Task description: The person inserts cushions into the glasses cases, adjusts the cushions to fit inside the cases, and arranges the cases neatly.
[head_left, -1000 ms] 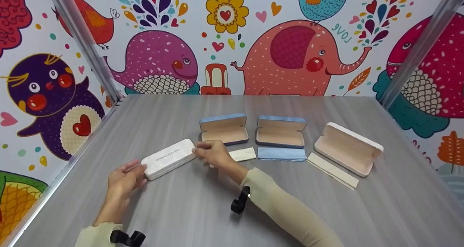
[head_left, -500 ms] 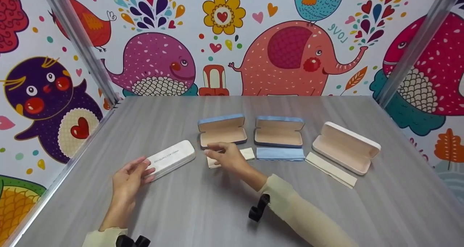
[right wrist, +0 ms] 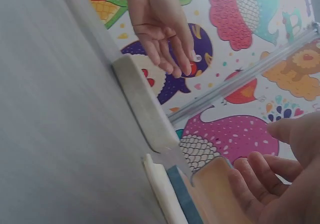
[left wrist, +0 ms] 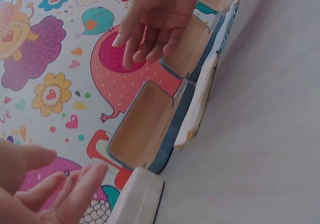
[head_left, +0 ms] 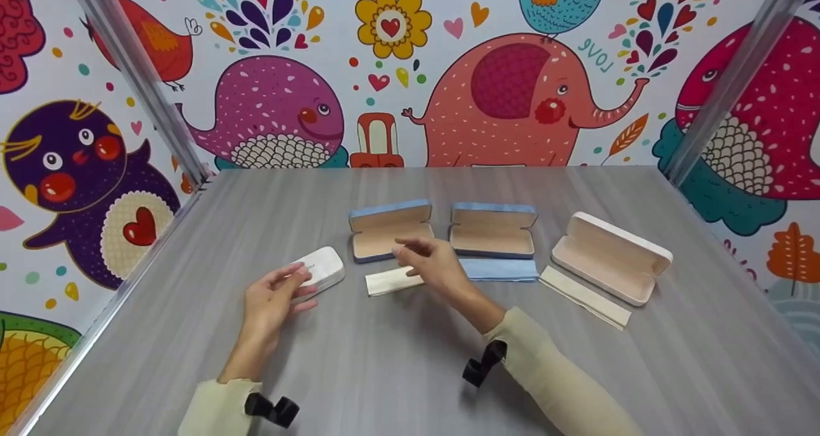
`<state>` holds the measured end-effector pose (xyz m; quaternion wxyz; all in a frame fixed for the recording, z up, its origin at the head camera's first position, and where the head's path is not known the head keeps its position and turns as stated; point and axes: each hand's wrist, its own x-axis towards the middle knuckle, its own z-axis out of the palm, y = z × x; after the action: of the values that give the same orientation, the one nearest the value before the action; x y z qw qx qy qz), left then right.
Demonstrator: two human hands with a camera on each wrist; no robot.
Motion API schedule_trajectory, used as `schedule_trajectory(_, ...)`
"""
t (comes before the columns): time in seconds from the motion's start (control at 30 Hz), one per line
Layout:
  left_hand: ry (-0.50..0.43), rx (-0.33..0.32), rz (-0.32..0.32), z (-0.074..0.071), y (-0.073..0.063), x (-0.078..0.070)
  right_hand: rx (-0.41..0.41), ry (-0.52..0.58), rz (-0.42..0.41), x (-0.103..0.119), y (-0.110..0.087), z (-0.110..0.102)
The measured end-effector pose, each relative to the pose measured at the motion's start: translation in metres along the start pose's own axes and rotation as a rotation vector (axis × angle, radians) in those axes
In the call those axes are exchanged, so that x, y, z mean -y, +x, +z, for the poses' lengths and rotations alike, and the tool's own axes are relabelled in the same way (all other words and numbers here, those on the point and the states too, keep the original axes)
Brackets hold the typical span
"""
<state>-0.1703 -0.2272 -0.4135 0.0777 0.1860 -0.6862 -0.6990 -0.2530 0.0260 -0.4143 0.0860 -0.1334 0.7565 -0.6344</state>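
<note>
A closed white glasses case (head_left: 329,264) with lettering on its lid lies at the left of the table, partly hidden behind my left hand (head_left: 272,301). That hand hovers with relaxed fingers beside the case, and the right wrist view shows a gap between them. My right hand (head_left: 441,271) is raised, loosely bent and holding nothing, over a folded cream cloth (head_left: 389,282). Behind it stands an open blue glasses case (head_left: 383,238) with a beige lining. A second open blue case (head_left: 492,241) sits to its right, a folded blue cloth (head_left: 506,270) in front.
Farther right, an open white glasses case (head_left: 605,266) stands at an angle, with another folded cream cloth (head_left: 586,296) along its front. Metal posts (head_left: 724,84) rise at the grey table's (head_left: 384,372) back corners, before a wall (head_left: 442,0) printed with cartoon animals.
My right hand has left the closed white case's right end and moved right. My left hand has come off its left end and shifted right across it. The case has stayed in place.
</note>
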Motion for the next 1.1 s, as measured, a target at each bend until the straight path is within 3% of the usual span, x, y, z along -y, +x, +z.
schedule_trajectory(0.23, 0.05, 0.036, -0.012, 0.027, 0.008, -0.003, -0.058, -0.011, 0.011, 0.002, 0.004, -0.019)
schedule_trajectory(0.43, 0.078, 0.054, -0.032, 0.039, 0.018, 0.0, -0.091, -0.021, -0.002, -0.001, 0.008, -0.028)
schedule_trajectory(0.7, 0.097, 0.06, -0.031, 0.059, 0.027, 0.004, -0.115, -0.041, 0.051, -0.007, 0.011, -0.039)
schedule_trajectory(0.87, 0.176, 0.068, -0.015, 0.072, 0.028, 0.0, -0.137, -0.055, 0.101, -0.015, 0.016, -0.049)
schedule_trajectory(1.1, 0.292, 0.076, -0.048, 0.085, 0.028, -0.002, -0.145, -0.099, 0.167, -0.024, 0.022, -0.058)
